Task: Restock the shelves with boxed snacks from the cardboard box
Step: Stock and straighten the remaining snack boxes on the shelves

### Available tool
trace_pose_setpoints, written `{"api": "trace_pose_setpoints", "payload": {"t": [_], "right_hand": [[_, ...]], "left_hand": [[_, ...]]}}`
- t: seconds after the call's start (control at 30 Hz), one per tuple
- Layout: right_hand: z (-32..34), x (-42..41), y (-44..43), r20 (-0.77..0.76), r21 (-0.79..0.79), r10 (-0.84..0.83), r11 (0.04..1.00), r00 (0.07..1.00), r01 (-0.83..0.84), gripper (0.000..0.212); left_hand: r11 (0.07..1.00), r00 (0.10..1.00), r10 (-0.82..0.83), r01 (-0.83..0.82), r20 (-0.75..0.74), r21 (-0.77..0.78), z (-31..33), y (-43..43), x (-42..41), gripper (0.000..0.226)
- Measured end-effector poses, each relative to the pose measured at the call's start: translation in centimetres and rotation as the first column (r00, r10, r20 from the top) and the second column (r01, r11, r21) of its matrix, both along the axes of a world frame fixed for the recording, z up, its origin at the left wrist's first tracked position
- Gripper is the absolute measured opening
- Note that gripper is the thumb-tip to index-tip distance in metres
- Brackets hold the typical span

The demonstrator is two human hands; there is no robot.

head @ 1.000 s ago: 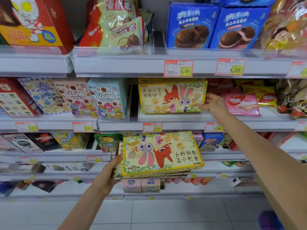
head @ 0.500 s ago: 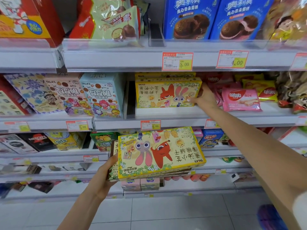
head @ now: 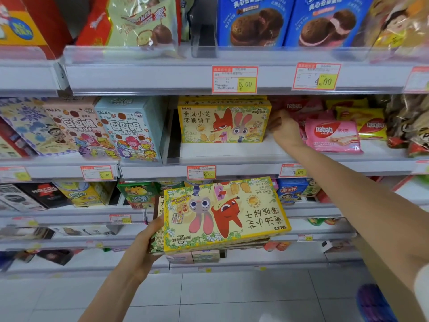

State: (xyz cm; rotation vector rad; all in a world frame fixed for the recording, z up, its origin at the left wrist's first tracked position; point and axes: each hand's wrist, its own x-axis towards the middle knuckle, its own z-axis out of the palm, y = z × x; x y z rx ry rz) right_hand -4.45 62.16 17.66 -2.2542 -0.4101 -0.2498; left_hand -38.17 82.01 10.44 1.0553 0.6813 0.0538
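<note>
Currently, middle shelf (head: 232, 156): one yellow snack box (head: 222, 123), upright, face forward, set back from the front edge, with another of the same kind behind it. Right hand (head: 285, 130): at that box's right end, fingertips touching its side; whether they pinch or only press cannot be told. Pink wafer pack (head: 332, 135): just beside that hand, to its right. Pale blue box (head: 130, 129): left of the yellow box, past a clear divider (head: 173, 145). Left hand (head: 144, 245): below the shelf, in the air, thumb curled over the left edge of a stack of yellow boxes (head: 222, 214), fingers beneath; the top box lies flat, its print upside down. Price tag (head: 201, 172): on the shelf rail, reads 6.00.
</note>
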Motion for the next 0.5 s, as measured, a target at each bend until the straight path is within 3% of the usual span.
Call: {"api": "trace_pose_setpoints", "payload": {"t": [0.2, 0.37, 0.43, 0.5], "right_hand": [[1.8, 3.6, -1.2, 0.038, -0.144, 0.139, 0.981, 0.99, -0.132, 0.037], [3.7, 6.8, -1.1, 0.042, -0.31, 0.259, 0.922, 0.965, -0.234, 0.027], [4.1, 8.3, -1.1, -0.048, -0.42, 0.299, 0.859, 0.953, -0.291, 0.023], [3.9, 9.4, -0.7, -0.15, -0.516, 0.328, 0.779, 0.933, -0.357, 0.028]], "left_hand": [[0.999, 0.999, 0.037, -0.038, 0.008, 0.02, 0.5, -1.9, 0.7, 0.026], [0.998, 0.998, 0.066, -0.066, 0.017, 0.016, 1.0, -3.6, 1.4, 0.031], [0.994, 0.994, 0.111, -0.111, 0.008, 0.014, -0.1, -3.8, 1.5, 0.028], [0.989, 0.99, 0.137, -0.135, -0.03, 0.055, -2.4, -3.6, 0.7, 0.043]]}}
